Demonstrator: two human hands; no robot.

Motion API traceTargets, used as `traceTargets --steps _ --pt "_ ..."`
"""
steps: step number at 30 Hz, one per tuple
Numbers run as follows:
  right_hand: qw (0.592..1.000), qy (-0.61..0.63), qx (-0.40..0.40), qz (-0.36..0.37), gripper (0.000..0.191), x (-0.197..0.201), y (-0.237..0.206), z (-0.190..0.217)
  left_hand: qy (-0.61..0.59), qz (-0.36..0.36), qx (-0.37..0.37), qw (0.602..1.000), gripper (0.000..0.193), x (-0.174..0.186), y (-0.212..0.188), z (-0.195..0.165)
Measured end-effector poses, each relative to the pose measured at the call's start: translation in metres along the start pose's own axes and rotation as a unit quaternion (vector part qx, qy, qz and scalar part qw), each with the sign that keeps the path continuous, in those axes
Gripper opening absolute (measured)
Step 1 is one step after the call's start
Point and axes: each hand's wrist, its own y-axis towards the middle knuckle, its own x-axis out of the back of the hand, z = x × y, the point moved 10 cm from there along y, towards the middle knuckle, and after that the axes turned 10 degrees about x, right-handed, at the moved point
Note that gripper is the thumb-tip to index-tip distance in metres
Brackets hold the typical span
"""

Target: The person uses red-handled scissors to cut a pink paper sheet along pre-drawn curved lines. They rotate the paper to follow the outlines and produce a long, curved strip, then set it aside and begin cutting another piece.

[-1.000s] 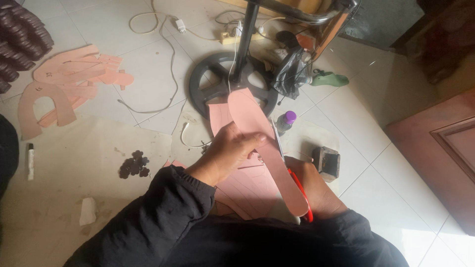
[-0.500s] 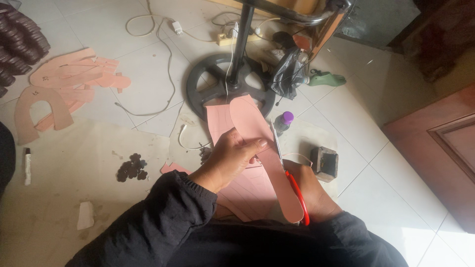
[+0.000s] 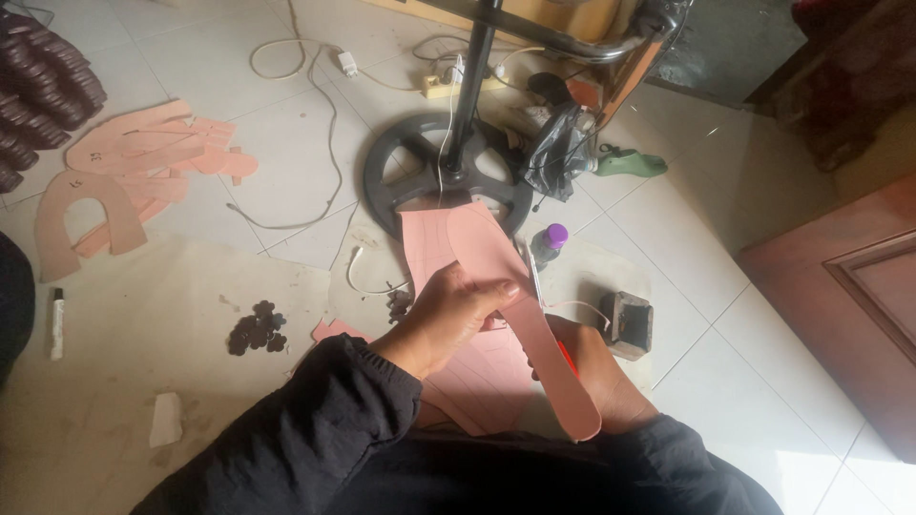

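The work area is a white tiled floor [image 3: 286, 191], partly covered by a stained sheet. At lower centre, the left hand [image 3: 448, 319] grips a pink sole-shaped cutout [image 3: 510, 286], pressing it flat against the pink sheet [image 3: 477, 372] so its outline stays registered. The right hand [image 3: 596, 372] lies largely behind the cutout; a red tool shows there, but its grasp cannot be determined. Beyond stand a purple-capped bottle [image 3: 547, 243] and a black stand base [image 3: 434, 176]; spare pink cutouts [image 3: 124, 172] lie upper left.
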Motion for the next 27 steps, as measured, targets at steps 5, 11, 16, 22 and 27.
traceTargets --steps 5,11,16,22,27 --pt "1.000 -0.009 -0.006 0.000 0.022 0.001 0.002 0.005 -0.022 0.028 -0.024 0.999 0.022 -0.009 -0.002 -0.001" --pt "0.997 -0.069 0.016 0.021 0.017 0.002 0.003 -0.007 -0.032 0.007 0.010 0.999 0.023 -0.001 0.000 0.005" --pt "0.998 -0.055 0.006 0.020 0.020 0.001 0.002 -0.017 -0.024 -0.013 0.011 1.000 0.025 0.004 0.000 0.006" --pt "0.999 -0.044 -0.009 0.013 0.024 0.001 0.000 -0.007 -0.041 -0.049 -0.001 0.998 0.027 0.012 0.001 0.007" --pt "1.000 -0.002 0.022 0.012 0.023 -0.006 0.001 0.020 -0.074 -0.051 -0.078 0.993 0.027 0.025 0.002 -0.008"
